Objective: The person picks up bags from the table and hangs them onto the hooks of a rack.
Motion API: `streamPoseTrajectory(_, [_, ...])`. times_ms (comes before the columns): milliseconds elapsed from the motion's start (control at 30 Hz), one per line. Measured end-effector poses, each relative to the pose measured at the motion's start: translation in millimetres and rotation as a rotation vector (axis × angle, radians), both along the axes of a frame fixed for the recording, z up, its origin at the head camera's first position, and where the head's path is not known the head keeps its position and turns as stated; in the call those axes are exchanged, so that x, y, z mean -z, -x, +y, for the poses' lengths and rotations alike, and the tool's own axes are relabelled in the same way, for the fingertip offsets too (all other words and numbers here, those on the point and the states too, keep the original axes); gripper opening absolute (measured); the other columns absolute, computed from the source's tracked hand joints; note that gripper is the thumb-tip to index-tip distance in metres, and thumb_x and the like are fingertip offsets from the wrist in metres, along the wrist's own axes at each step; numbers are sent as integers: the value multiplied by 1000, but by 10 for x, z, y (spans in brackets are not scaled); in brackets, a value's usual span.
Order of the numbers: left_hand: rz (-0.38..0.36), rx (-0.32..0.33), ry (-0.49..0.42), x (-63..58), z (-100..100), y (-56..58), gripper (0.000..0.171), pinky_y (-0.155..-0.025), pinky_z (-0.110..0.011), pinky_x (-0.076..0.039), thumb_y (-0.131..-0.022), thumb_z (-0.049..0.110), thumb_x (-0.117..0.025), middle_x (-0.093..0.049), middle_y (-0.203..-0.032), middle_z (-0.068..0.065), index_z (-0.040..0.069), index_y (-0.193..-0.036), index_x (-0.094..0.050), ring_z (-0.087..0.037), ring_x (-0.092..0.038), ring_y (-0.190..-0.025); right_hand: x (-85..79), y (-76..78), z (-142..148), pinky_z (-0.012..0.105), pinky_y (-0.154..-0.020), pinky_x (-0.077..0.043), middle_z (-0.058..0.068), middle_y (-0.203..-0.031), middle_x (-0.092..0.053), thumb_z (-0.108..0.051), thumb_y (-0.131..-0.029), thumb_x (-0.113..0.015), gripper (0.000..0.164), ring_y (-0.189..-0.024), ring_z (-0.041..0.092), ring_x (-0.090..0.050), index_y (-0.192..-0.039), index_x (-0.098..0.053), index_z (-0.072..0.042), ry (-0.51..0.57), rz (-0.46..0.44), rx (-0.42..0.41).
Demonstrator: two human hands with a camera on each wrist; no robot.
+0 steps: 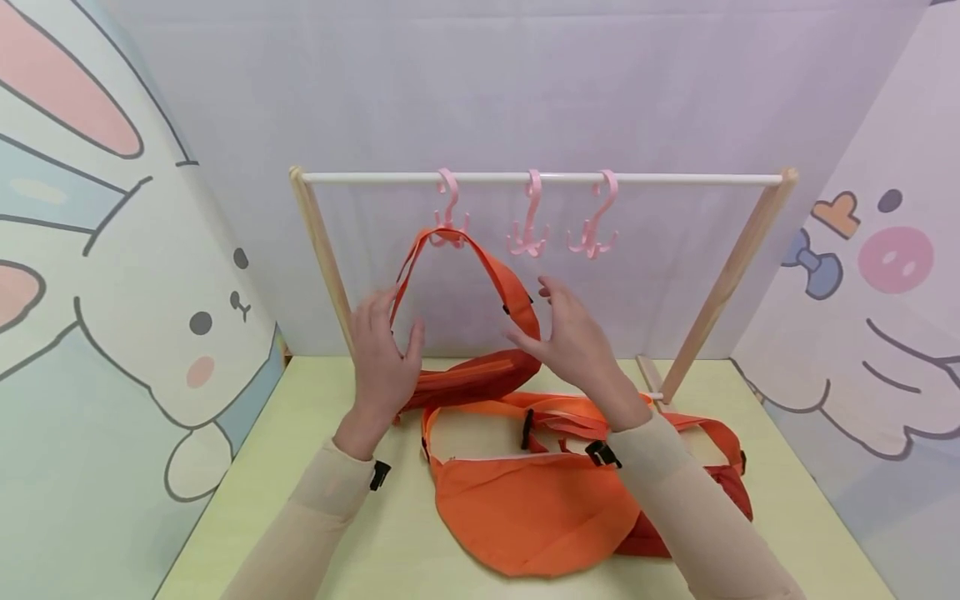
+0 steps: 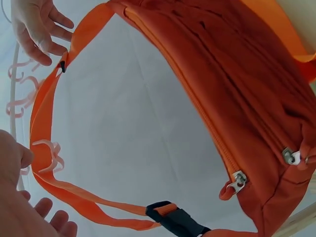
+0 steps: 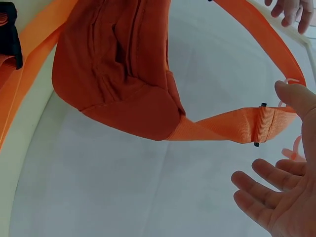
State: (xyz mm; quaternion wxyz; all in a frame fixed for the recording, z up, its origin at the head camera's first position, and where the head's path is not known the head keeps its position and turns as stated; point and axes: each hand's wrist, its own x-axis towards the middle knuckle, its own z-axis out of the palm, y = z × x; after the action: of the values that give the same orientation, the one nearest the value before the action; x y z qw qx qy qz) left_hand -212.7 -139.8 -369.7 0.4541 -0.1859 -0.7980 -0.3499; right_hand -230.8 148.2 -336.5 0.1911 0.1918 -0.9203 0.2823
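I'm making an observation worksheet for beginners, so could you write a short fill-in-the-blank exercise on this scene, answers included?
1. The rail carries ____ pink hooks.
2. In the head view, the strap of the hanging bag is caught on the hook farthest to the ____.
3. The left hand and the right hand are not clenched; both are ____.
4. The buckle in the left wrist view is ____ in colour.

Missing words: three; left; open; black.

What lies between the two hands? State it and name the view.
In the head view, the orange strap of the hooked bag arches between the left hand and right hand, with pale backdrop inside it.
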Motion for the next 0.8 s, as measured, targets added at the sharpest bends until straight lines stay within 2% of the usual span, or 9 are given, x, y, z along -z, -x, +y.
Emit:
streamPoseTrajectory(200, [-16,47,30,142,60,-86,55,-108,-54,-40,-99,9,-70,-53,-143,-23,-3,-149,-50,-42,-48,-129,80,-114,150,55,-103,-53,16,-148,-56,-46,-91,-83,94,-131,35,-57,-162,-36,-5,-7,-5,4])
streamPoseTrajectory(333, [-26,91,53,252,117,-132,50,-105,-54,-43,-99,8,-71,-56,-139,-23,-5,-144,-54,-43,-50,-124,162,-166,256,56,-102,-54,17,-147,-56,-43,-92,-83,92,-131,36,-57,-162,-36,-6,-8,-19,5])
streamPoseTrajectory(433, [-68,115,75,331,164,-180,46,-105,-52,-44,-100,10,-70,-58,-137,-22,-5,-141,-56,-41,-52,-123,238,-186,331,57,-102,-53,18,-148,-56,-39,-94,-83,88,-131,37,-57,-161,-37,-5,-14,-27,11])
streamPoseTrajectory(567, [-138,137,99,446,238,-254,40,-105,-50,-47,-101,13,-71,-60,-132,-18,-3,-136,-59,-36,-55,-122,359,-192,424,57,-104,-52,20,-148,-55,-30,-96,-81,81,-130,39,-58,-159,-39,-2,-43,-29,23])
streamPoseTrajectory(800, [-162,170,154,688,324,-310,36,-97,-48,-52,-98,11,-76,-64,-122,-17,-3,-129,-64,-33,-59,-113,592,-133,522,56,-103,-52,21,-140,-58,-22,-100,-75,63,-123,40,-60,-151,-47,1,-103,-87,12])
